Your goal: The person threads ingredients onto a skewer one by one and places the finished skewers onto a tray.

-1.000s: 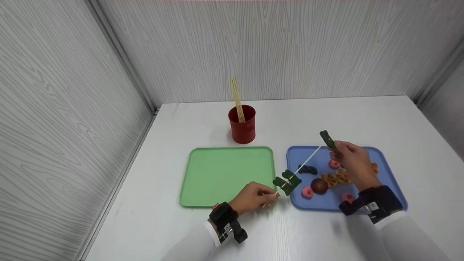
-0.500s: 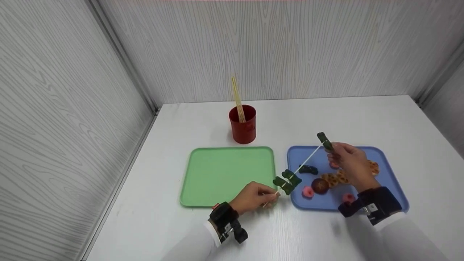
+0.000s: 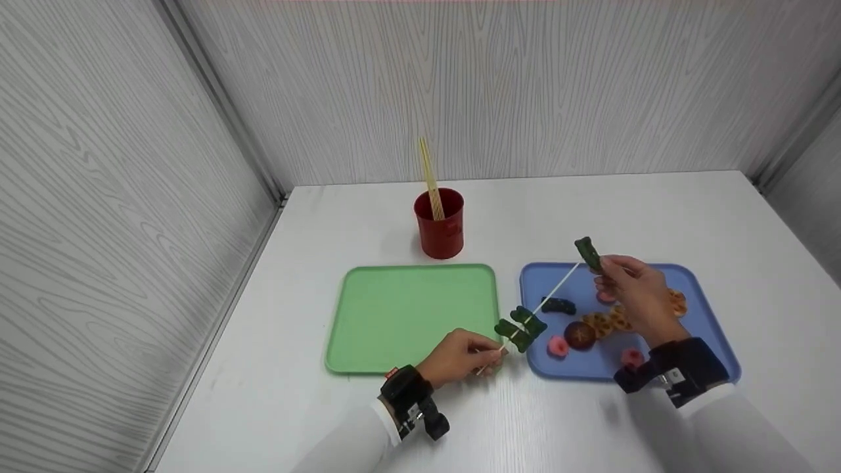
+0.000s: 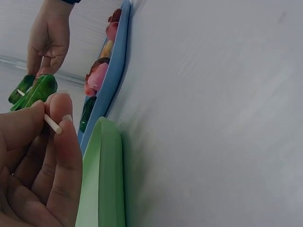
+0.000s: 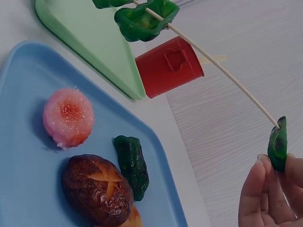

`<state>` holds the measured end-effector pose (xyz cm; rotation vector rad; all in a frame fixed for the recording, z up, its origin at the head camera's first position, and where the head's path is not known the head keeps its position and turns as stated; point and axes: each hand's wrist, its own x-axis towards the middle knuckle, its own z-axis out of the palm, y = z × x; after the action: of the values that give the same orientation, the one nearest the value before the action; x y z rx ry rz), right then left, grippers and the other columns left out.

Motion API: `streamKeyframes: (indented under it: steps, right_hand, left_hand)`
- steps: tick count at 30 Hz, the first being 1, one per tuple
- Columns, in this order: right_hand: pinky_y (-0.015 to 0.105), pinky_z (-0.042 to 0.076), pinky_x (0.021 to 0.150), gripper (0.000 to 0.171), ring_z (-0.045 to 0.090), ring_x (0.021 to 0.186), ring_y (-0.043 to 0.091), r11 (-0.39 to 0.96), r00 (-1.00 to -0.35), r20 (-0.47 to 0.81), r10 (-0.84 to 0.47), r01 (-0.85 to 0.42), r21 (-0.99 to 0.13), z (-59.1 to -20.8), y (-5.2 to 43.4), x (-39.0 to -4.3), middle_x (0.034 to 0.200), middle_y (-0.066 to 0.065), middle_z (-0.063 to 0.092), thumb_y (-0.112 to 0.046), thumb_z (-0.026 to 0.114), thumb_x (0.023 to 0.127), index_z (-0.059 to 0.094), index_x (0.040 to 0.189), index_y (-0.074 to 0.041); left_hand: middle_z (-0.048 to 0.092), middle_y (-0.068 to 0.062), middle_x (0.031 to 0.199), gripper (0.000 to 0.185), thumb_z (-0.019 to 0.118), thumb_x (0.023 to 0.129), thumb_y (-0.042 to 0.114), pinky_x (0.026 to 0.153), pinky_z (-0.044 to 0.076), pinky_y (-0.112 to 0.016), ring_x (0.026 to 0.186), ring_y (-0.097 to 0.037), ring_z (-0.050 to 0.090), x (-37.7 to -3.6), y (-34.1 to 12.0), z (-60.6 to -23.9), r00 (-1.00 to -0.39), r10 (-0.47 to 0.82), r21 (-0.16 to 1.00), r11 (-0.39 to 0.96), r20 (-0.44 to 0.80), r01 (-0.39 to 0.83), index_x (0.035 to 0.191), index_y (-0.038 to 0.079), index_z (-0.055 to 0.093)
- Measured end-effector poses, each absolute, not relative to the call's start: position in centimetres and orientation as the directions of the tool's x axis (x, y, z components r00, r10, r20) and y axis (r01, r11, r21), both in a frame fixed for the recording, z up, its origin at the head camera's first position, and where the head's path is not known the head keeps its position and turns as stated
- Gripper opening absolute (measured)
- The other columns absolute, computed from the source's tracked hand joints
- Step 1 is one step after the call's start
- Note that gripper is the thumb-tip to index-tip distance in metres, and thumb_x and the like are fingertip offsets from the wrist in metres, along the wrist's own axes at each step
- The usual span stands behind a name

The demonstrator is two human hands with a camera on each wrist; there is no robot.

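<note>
My left hand point(image 3: 460, 358) point(image 4: 35, 156) pinches the blunt end of a thin wooden skewer point(image 3: 555, 290) point(image 5: 222, 73) near the green tray's front right corner. Two green pepper pieces point(image 3: 520, 328) point(image 5: 139, 19) sit low on the skewer. My right hand point(image 3: 634, 292) point(image 5: 272, 196) pinches a third green pepper piece point(image 3: 588, 253) point(image 5: 278, 149) right at the skewer's pointed tip, above the blue tray point(image 3: 696, 309). Whether the tip has entered the piece I cannot tell.
The blue tray point(image 5: 28, 156) holds a dark mushroom point(image 3: 579, 335) point(image 5: 97, 189), pink slices point(image 3: 557, 346) point(image 5: 68, 117), a green pepper piece point(image 3: 558, 306) point(image 5: 131, 165) and orange lotus-like slices point(image 3: 608, 322). The green tray point(image 3: 407, 315) lies to its left. A red cup point(image 3: 439, 225) with skewers stands behind.
My right hand has shifted slightly left and down with the pepper piece, bringing it onto the skewer's tip. The left hand has stayed put.
</note>
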<state>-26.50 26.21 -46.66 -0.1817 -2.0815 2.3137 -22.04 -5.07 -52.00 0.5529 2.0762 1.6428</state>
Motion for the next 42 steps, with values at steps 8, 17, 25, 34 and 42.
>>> streamKeyframes:
  steps: [8, 17, 25, 34, 42]
  right_hand:
    - [0.017, 0.055, 0.069, 0.039, 0.067, 0.077, 0.004, 0.15, -0.991, 0.037, 0.126, -0.018, -0.989, -46.2, 26.2, -26.3, 0.086, -0.01, 0.07, -0.026, 0.062, 0.097, 0.061, 0.121, 0.005]
    - [0.015, 0.053, 0.067, 0.046, 0.065, 0.08, 0.004, 0.36, -0.984, 0.129, 0.125, -0.076, -0.93, -46.7, 26.0, -26.2, 0.092, -0.005, 0.07, -0.035, 0.059, 0.097, 0.063, 0.124, 0.002]
    - [0.016, 0.053, 0.064, 0.045, 0.066, 0.08, 0.01, 0.358, -0.987, 0.142, 0.077, -0.105, -0.928, -47.1, 25.4, -26.0, 0.09, -0.005, 0.07, -0.037, 0.059, 0.097, 0.065, 0.123, -0.001]
    - [0.016, 0.053, 0.064, 0.043, 0.066, 0.079, 0.01, 0.411, -0.988, 0.119, 0.099, -0.069, -0.909, -47.0, 24.6, -25.9, 0.091, 0.002, 0.071, -0.036, 0.06, 0.097, 0.067, 0.121, -0.002]
    - [0.017, 0.054, 0.07, 0.036, 0.068, 0.079, 0.01, 0.443, -0.984, 0.166, 0.063, -0.121, -0.888, -47.4, 23.2, -25.5, 0.098, 0.016, 0.072, -0.032, 0.063, 0.096, 0.071, 0.116, -0.003]
  left_hand:
    - [0.067, -0.007, 0.081, 0.017, 0.065, 0.093, 0.006, 0.056, 0.044, -0.02, 0.064, -0.008, 0.056, -22.4, -5.2, -52.1, -0.841, 0.534, 0.968, 0.246, -0.089, 0.054, 0.106, -0.001, 0.074]
    - [0.067, -0.005, 0.082, 0.019, 0.065, 0.093, 0.009, 0.057, 0.044, -0.017, 0.064, -0.006, 0.056, -22.3, -5.3, -51.8, -0.845, 0.529, 0.963, 0.26, -0.084, 0.067, 0.109, 0.002, 0.074]
    - [0.07, -0.007, 0.083, 0.02, 0.065, 0.093, 0.009, 0.056, 0.044, -0.016, 0.062, -0.005, 0.057, -22.4, -5.3, -51.7, -0.848, 0.522, 0.963, 0.264, -0.094, 0.056, 0.109, 0.0, 0.073]
    - [0.069, -0.012, 0.085, 0.018, 0.062, 0.094, 0.003, 0.059, 0.047, -0.016, 0.067, -0.006, 0.057, -22.5, -5.0, -51.8, -0.843, 0.527, 0.967, 0.251, -0.107, 0.034, 0.107, -0.002, 0.073]
    - [0.068, -0.004, 0.081, 0.018, 0.063, 0.094, 0.006, 0.059, 0.045, -0.016, 0.067, -0.005, 0.056, -22.7, -4.7, -51.6, -0.849, 0.522, 0.966, 0.252, -0.081, 0.063, 0.106, -0.005, 0.072]
